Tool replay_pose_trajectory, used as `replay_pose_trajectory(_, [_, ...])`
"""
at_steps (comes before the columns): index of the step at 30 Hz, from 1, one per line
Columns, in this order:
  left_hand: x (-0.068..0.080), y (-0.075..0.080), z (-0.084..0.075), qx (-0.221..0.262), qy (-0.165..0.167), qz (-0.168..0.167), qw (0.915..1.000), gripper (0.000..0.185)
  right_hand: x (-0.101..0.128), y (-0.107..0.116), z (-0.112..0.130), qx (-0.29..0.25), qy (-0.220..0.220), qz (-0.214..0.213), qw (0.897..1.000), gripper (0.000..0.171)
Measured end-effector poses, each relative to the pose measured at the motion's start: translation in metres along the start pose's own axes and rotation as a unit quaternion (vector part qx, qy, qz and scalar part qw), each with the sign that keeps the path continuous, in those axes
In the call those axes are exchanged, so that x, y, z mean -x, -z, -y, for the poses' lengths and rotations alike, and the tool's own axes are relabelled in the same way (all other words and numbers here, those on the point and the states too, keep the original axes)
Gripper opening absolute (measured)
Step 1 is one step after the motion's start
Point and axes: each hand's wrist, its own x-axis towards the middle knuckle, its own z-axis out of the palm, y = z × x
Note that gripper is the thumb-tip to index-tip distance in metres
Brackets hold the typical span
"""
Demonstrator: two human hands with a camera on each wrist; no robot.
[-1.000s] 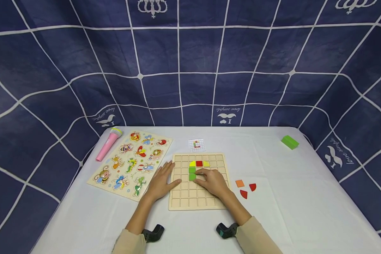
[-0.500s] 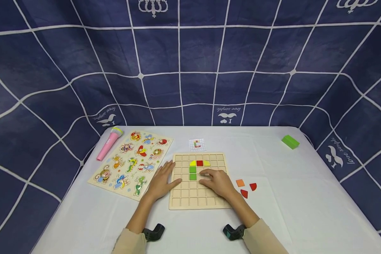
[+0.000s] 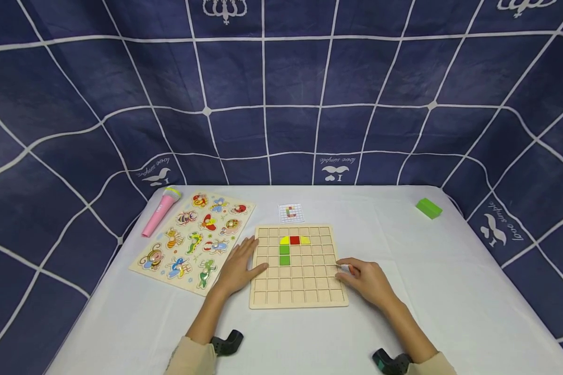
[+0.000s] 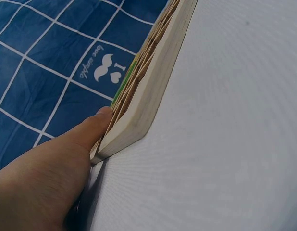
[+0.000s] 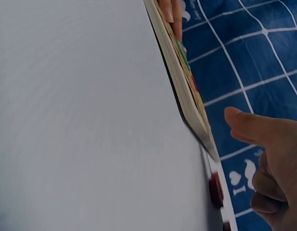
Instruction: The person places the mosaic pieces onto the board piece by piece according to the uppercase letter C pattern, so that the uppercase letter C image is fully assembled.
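Observation:
A wooden grid board [image 3: 305,289] lies mid-table with a red square [image 3: 294,240], two yellow pieces and two green squares [image 3: 284,255] set in its upper cells. My left hand [image 3: 236,268] rests flat against the board's left edge [image 4: 148,96], thumb [image 4: 98,122] touching it. My right hand [image 3: 367,280] is just off the board's right edge, over the spot where the loose pieces lie, and hides them in the head view. In the right wrist view its thumb [image 5: 244,125] is stretched out, its fingers are loosely curled, and a red piece [image 5: 215,188] lies on the table under it.
An animal peg puzzle [image 3: 192,237] and a pink toy microphone [image 3: 159,212] lie at the left. A small pattern card [image 3: 291,212] sits behind the board. A green block [image 3: 428,208] is at the far right corner. A blue gridded cloth backs the white table.
My right hand has left the middle of the board and slid right, off its edge, now covering the orange and red loose pieces. The left hand has stayed put.

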Motion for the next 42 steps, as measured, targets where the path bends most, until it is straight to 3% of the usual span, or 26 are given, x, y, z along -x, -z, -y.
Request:
replay_pose_trajectory(8, [-0.001, -0.001, 0.0, -0.002, -0.001, 0.004, 1.0, 0.079, 0.037, 0.019, -0.026, 0.022, -0.008, -0.02, 1.0, 0.032])
replay_pose_trajectory(13, [-0.001, 0.0, 0.001, -0.009, -0.001, 0.011, 0.9999, 0.079, 0.047, 0.021, -0.034, 0.035, -0.013, -0.029, 0.999, 0.03])
replay_pose_trajectory(23, [-0.001, -0.001, 0.002, -0.002, 0.003, 0.013, 0.9999, 0.08, 0.046, 0.021, -0.036, 0.049, -0.023, -0.044, 0.998, 0.026])
replay_pose_trajectory(30, [-0.002, -0.001, 0.004, -0.001, 0.005, 0.016, 0.9999, 0.08, 0.043, 0.02, -0.035, 0.042, -0.001, -0.045, 0.998, 0.025])
replay_pose_trajectory(35, [-0.002, -0.001, 0.004, -0.005, 0.0, 0.01, 0.9999, 0.08, 0.033, 0.013, -0.025, 0.027, 0.018, -0.042, 0.999, 0.028])
replay_pose_trajectory(42, [-0.002, -0.002, 0.004, -0.003, 0.001, 0.009, 1.0, 0.08, 0.009, -0.006, 0.002, 0.011, 0.047, -0.004, 0.999, 0.028])
